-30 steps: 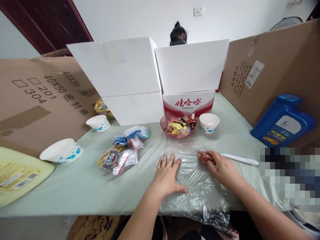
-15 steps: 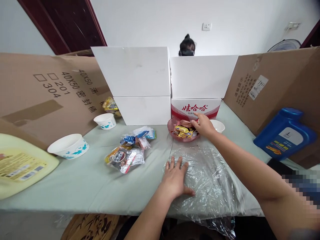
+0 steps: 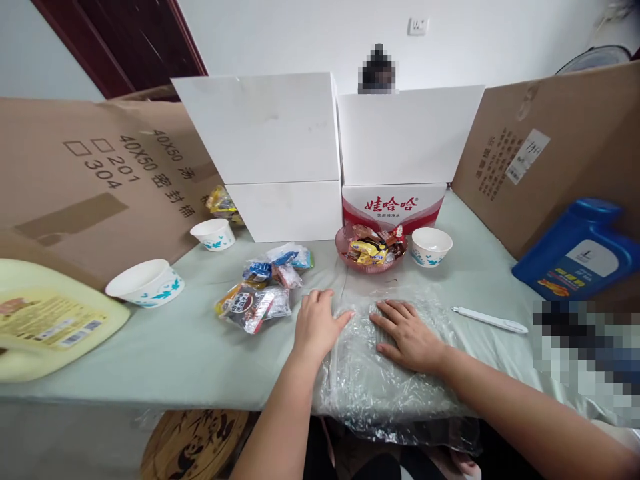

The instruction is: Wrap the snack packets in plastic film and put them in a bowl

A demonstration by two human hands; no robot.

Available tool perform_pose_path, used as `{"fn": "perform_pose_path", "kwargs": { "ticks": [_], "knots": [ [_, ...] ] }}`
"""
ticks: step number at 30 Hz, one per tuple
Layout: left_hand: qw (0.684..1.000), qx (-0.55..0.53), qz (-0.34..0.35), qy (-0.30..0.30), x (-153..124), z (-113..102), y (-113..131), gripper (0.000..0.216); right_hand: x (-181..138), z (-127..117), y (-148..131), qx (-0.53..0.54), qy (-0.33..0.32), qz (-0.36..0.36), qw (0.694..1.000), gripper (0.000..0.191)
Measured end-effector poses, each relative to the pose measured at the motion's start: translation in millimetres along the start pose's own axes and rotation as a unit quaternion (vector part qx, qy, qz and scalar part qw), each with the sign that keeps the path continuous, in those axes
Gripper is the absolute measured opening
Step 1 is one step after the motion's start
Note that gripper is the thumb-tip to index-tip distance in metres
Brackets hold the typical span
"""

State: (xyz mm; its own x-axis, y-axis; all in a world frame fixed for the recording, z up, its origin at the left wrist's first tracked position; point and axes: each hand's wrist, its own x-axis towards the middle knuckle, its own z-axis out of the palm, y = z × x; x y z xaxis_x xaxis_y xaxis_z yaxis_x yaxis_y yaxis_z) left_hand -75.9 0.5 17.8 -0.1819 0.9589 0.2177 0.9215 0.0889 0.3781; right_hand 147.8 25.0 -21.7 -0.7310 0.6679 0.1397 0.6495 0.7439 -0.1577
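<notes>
A clear plastic bag [image 3: 370, 380] lies crinkled on the cloth-covered table, its near end hanging over the front edge. My right hand [image 3: 407, 333] rests flat on the bag, fingers stretched out and pointing left. At the bag's left edge is my left hand [image 3: 317, 323], thumb apart from the fingers; nothing shows in its grasp. Behind the hands stands a pink glass bowl [image 3: 370, 265] filled with wrapped candies [image 3: 370, 250]. Beside it is a white paper bowl [image 3: 432, 248] with a blue pattern. Several wrapped snack packets [image 3: 255, 300] lie left of my left hand.
A white utility knife [image 3: 490, 320] lies right of the bag. White boxes [image 3: 285, 147] and cardboard walls [image 3: 55, 187] surround the table. A blue bottle [image 3: 575, 253] stands right, a yellow jug [image 3: 55, 327] left, near two paper bowls [image 3: 145, 283]. A person's head [image 3: 377, 70] shows behind.
My right hand has come back from the candy bowl onto the plastic bag. My left hand has shifted left to the bag's edge. The utility knife and right paper bowl are now uncovered.
</notes>
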Motion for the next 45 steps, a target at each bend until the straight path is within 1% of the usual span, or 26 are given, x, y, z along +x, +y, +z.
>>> {"fn": "perform_pose_path", "kwargs": {
  "ticks": [1, 2, 5, 9, 13, 15, 16, 17, 18, 20, 21, 22, 23, 25, 28, 30, 32, 34, 35, 36, 37, 39, 40, 41, 43, 45],
  "knots": [
    [1.0, -0.019, 0.006, -0.001, 4.0, 5.3, -0.8, 0.046, 1.5, -1.7, 0.3, 0.003, -0.008, -0.005, 1.0, 0.06],
    [0.999, -0.042, 0.015, -0.011, 7.5, 10.5, -0.9, 0.038, 2.7, -3.2, 0.1, 0.005, -0.013, -0.007, 1.0, 0.061],
    [0.995, -0.092, 0.029, -0.033, 15.1, 20.9, -1.0, 0.008, 3.5, -5.6, -2.2, 0.007, -0.03, -0.005, 1.0, 0.062],
    [0.995, -0.088, -0.037, 0.005, 21.8, 18.0, -11.6, 0.01, 2.3, -6.4, -4.0, 0.005, -0.049, 0.006, 0.999, 0.067],
    [0.99, -0.071, -0.088, 0.08, 21.2, 7.6, -21.2, 0.014, 1.6, -3.9, -2.5, -0.003, -0.047, 0.033, 0.998, 0.075],
    [0.989, -0.075, -0.057, 0.112, 16.3, 4.9, -18.5, 0.017, 1.4, -1.7, -2.1, -0.007, -0.043, 0.044, 0.998, 0.078],
    [0.991, -0.084, -0.016, 0.104, 13.3, 4.9, -15.5, 0.018, 1.2, -0.7, -2.4, -0.01, -0.04, 0.048, 0.998, 0.079],
    [0.992, -0.094, 0.037, 0.073, 10.2, 5.7, -12.2, 0.018, 1.2, 0.1, -2.9, -0.011, -0.038, 0.051, 0.998, 0.08],
    [0.99, -0.099, 0.093, 0.023, 7.4, 7.4, -8.9, 0.019, 1.2, 0.5, -3.4, -0.013, -0.037, 0.054, 0.998, 0.081],
    [0.977, -0.079, 0.169, -0.107, 3.8, 12.2, -4.2, 0.039, 1.7, 0.5, -3.8, -0.015, -0.039, 0.063, 0.997, 0.083],
    [0.969, -0.054, 0.181, -0.162, 3.1, 14.9, -3.3, 0.053, 2.2, 0.2, -3.0, -0.016, -0.042, 0.071, 0.996, 0.086],
    [0.963, -0.025, 0.178, -0.2, 3.1, 17.5, -3.4, 0.065, 2.8, -0.4, -1.1, -0.017, -0.047, 0.083, 0.995, 0.089],
    [0.961, 0.001, 0.166, -0.222, 3.7, 19.7, -4.2, 0.073, 3.3, -1.2, 2.1, -0.019, -0.051, 0.099, 0.994, 0.092],
    [0.961, 0.031, 0.143, -0.236, 5.9, 22.9, -7.3, 0.078, 3.4, -3.8, 12.3, -0.031, -0.059, 0.142, 0.988, 0.092],
    [0.965, 0.037, 0.129, -0.224, 8.3, 23.7, -10.9, 0.077, -3.8, -13.4, 32.9, -0.054, -0.047, 0.213, 0.974, 0.079],
    [0.973, 0.024, 0.13, -0.192, 7.3, 20.0, -10.6, 0.07, -17.5, -25.9, 43.1, -0.041, -0.009, 0.226, 0.973, 0.068],
    [0.983, -0.008, 0.14, -0.122, 3.2, 11.2, -7.8, 0.056, -39.0, -42.9, 44.7, 0.009, 0.045, 0.187, 0.981, 0.058],
    [0.983, -0.065, 0.159, -0.057, -3.6, -2.2, -3.4, 0.035, -65.8, -59.9, 35.8, 0.081, 0.078, 0.108, 0.988, 0.055],
    [0.979, -0.1, 0.167, -0.059, -7.7, -9.6, -0.9, 0.025, -80.0, -66.2, 28.2, 0.114, 0.077, 0.063, 0.988, 0.057],
    [0.97, -0.138, 0.177, -0.089, -12.2, -16.8, 1.8, 0.017, -94.0, -70.0, 19.5, 0.14, 0.064, 0.02, 0.988, 0.061],
    [0.956, -0.172, 0.189, -0.143, -16.8, -23.1, 4.5, 0.016, -107.3, -70.4, 10.5, 0.153, 0.046, -0.016, 0.987, 0.068],
    [0.917, -0.205, 0.216, -0.266, -26.3, -31.4, 10.2, 0.018, -130.7, -61.2, -5.0, 0.136, 0.011, -0.06, 0.989, 0.082],
    [0.897, -0.201, 0.229, -0.321, -30.9, -33.1, 13.2, 0.018, -140.1, -52.4, -10.3, 0.111, 0.001, -0.069, 0.991, 0.082],
    [0.881, -0.185, 0.241, -0.363, -35.4, -33.4, 16.3, 0.021, -147.8, -42.2, -13.7, 0.08, -0.003, -0.07, 0.994, 0.075],
    [0.87, -0.129, 0.259, -0.399, -43.9, -31.4, 23.2, 0.037, -158.0, -22.8, -15.2, 0.021, 0.018, -0.051, 0.998, 0.055],
    [0.876, -0.073, 0.269, -0.393, -52.0, -28.6, 31.1, 0.048, -161.7, -12.0, -12.6, -0.001, 0.049, -0.027, 0.998, 0.043]
  ]
}}
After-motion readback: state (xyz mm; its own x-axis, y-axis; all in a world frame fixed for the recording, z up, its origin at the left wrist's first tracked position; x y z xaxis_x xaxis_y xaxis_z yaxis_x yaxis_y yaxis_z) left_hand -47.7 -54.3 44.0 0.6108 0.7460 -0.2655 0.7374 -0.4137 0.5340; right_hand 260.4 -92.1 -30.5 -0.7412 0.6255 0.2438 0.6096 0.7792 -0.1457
